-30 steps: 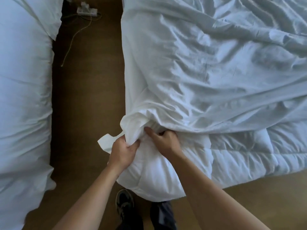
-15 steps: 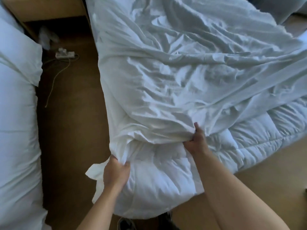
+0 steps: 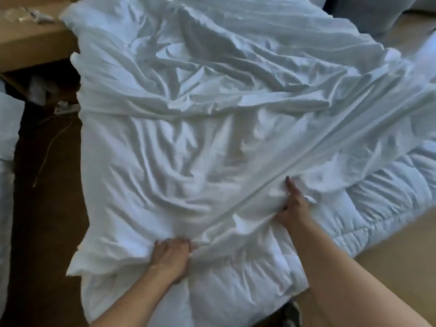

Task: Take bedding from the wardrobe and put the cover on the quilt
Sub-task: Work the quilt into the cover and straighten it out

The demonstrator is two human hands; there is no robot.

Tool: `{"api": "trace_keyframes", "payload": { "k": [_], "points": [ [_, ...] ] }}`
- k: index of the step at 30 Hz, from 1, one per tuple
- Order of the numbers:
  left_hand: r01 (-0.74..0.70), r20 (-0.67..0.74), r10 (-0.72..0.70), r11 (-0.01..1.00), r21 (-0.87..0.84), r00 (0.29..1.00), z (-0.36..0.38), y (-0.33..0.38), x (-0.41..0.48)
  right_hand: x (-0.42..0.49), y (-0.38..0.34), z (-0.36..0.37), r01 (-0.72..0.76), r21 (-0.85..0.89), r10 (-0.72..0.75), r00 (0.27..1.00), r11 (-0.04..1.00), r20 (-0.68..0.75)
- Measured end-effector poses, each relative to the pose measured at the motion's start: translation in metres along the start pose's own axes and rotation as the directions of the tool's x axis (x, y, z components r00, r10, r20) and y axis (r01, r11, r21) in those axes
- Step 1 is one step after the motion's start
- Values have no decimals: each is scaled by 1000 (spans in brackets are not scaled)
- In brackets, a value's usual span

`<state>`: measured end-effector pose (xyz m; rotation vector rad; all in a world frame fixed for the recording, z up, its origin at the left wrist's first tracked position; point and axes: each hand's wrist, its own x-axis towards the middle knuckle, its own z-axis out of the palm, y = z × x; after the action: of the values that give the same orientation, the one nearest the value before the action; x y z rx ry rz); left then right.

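one cover (image 3: 212, 138), one quilt (image 3: 377, 204) beneath. your two hands: left hand (image 3: 171, 256) grip bunches the cover edge; right hand (image 3: 292, 206) grip pinches its hem.

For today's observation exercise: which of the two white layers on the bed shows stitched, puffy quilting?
The quilt, exposed at the right; the cover above it is smooth, thin and creased.

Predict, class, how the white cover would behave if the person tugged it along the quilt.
The cover is probably floppy: it lies in deep creases. It likely stretches taut between the right hand and the far side, as that ridge suggests, and seems light.
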<state>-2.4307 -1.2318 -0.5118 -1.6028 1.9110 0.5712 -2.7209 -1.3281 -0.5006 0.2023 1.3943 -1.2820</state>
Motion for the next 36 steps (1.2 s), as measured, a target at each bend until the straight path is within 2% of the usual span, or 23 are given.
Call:
{"api": "trace_keyframes", "payload": {
  "k": [1,2,4,5,7,9,11,13,15,17,18,20,22,24,25,26,27,29,30,32,34,36],
  "points": [
    [-6,-22,5,1000,-21,1000,-13,27,9,17,-24,-6,11,-67,-7,999,998,53],
    [-44,-93,39,998,-46,995,-30,61,21,30,-39,-13,19,-173,-12,999,985,46],
    [-164,-287,138,984,-68,948,-62,139,49,41,-50,-42,-28,-440,6,999,898,-50],
    [-206,-305,165,973,-106,938,-75,176,63,41,-54,-62,-67,-471,53,998,879,-44],
    [-220,-202,178,953,-208,963,-90,232,86,44,-81,-96,-118,-386,129,992,915,2],
    [-197,-40,193,962,-189,980,-77,266,90,71,-137,-114,-113,-198,123,992,974,39],
    [-195,107,207,975,-107,973,-55,284,79,100,-202,-124,-115,-49,121,984,992,132],
    [-218,67,222,974,-54,973,-57,304,80,120,-240,-133,-61,-73,72,985,995,156],
    [-245,-112,235,966,-83,966,-91,337,102,129,-242,-157,10,-243,-9,1000,970,7],
    [-288,-290,248,952,-104,924,-133,380,129,125,-239,-194,-47,-378,0,992,925,-124],
    [-314,-288,269,942,-120,919,-150,402,139,124,-245,-209,-102,-371,58,990,923,-127],
    [-346,-113,329,918,-193,937,-162,441,146,133,-279,-221,-151,-258,138,988,954,-68],
    [-325,118,364,910,-257,924,-152,465,141,153,-334,-216,-105,-98,112,991,990,73],
    [-322,233,385,908,-268,893,-153,477,142,177,-390,-202,-75,41,67,984,996,166],
    [-332,220,400,898,-289,890,-164,485,151,192,-414,-195,-62,88,43,979,994,197],
    [-348,138,403,886,-306,905,-181,497,166,206,-436,-189,-56,120,29,975,991,221],
    [-362,-4,380,878,-314,925,-200,512,182,217,-455,-181,-62,121,31,968,991,247],
    [-356,-266,277,877,-323,923,-237,550,217,237,-480,-173,-64,21,55,960,998,274],
    [-356,-301,261,877,-323,917,-249,571,231,245,-489,-177,-66,-37,74,961,997,267],
    [-378,-190,332,871,-314,924,-253,610,243,258,-505,-202,-83,-83,98,974,993,204],
    [-383,-3,402,870,-309,916,-236,637,239,268,-527,-235,-90,-31,95,976,995,197],
    [-426,56,446,879,-213,893,-223,651,232,282,-556,-258,-100,71,80,968,992,238]
  ]
}}
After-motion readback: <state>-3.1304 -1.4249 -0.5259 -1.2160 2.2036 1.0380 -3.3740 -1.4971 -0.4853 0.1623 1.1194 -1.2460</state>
